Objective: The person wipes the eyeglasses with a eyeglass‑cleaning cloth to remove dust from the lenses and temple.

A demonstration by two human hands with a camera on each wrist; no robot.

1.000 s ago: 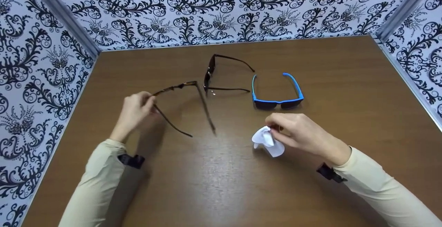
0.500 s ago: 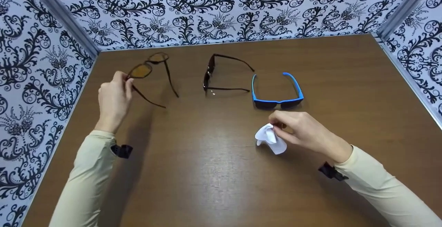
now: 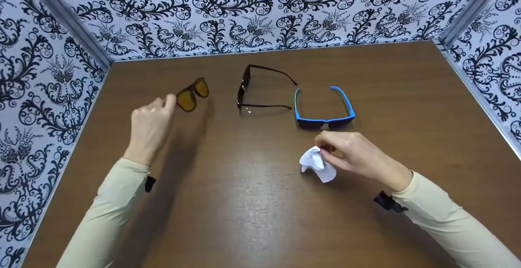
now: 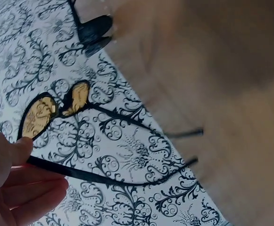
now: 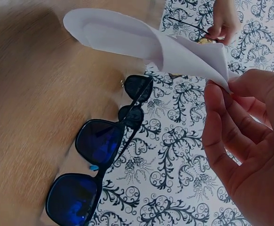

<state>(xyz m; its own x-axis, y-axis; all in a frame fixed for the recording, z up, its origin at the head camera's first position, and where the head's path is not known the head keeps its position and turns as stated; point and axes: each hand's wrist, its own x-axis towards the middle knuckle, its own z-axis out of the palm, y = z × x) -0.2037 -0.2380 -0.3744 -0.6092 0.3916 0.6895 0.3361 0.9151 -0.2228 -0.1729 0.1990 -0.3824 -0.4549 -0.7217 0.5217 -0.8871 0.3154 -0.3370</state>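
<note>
My left hand (image 3: 151, 129) pinches a pair of yellow-lensed glasses (image 3: 187, 99) by the hinge corner and holds them above the table. In the left wrist view both dark temples of these glasses (image 4: 103, 179) stand unfolded. My right hand (image 3: 358, 154) pinches a white cloth (image 3: 319, 165) at one edge between thumb and fingertips; the rest of the cloth (image 5: 118, 37) hangs folded over and loose. Just beyond that hand lie blue-framed sunglasses (image 3: 325, 120), temples pointing away from me. Black sunglasses (image 3: 244, 85) stand between the two other pairs, temples to the right.
A brown wooden table (image 3: 252, 211) spans the workspace. Panels with black floral patterning on white (image 3: 260, 15) rise at its back and both sides, joined by grey corner strips (image 3: 69, 19). Dark wrist cameras (image 3: 390, 202) sit on the sleeves.
My left hand has carried the yellow-lensed glasses away and left, then slightly back right, turning them so the lenses face me. The right hand with the cloth has barely moved.
</note>
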